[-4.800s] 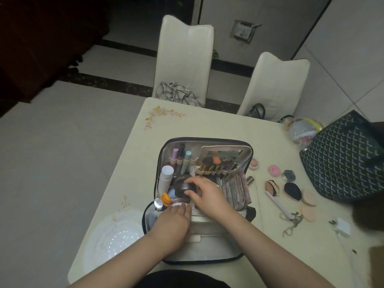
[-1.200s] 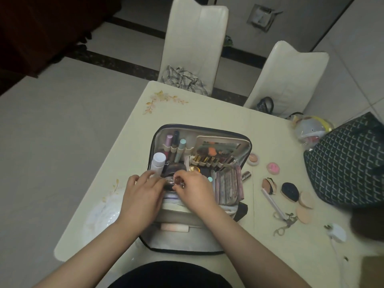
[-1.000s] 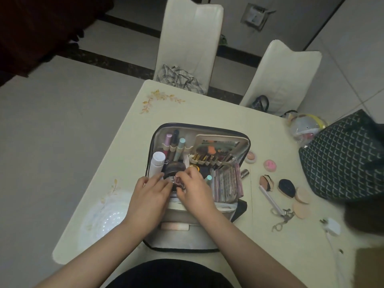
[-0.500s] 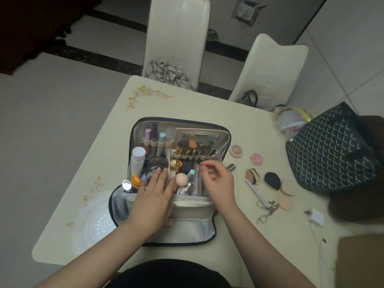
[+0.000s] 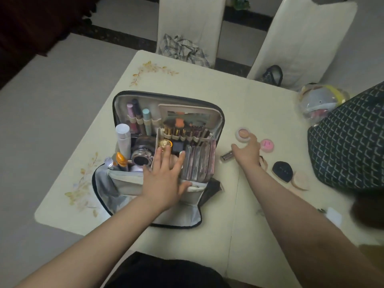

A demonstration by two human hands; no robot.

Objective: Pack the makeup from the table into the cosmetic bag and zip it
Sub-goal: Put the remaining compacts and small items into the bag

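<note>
Both hands released: left hand (image 5: 164, 179) flat on cosmetic bag (image 5: 133, 183), right hand (image 5: 247, 152) over table (image 5: 207, 80).

Left hand (image 5: 164, 179) lies flat on the open cosmetic bag (image 5: 166, 125) — right hand (image 5: 248, 153) reaches among compacts beside it, fingers spread.

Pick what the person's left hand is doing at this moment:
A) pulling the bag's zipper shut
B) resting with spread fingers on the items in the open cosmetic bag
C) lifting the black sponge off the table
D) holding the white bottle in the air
B: the left hand lies with straight, spread fingers on the contents of the open cosmetic bag, gripping nothing.
</note>
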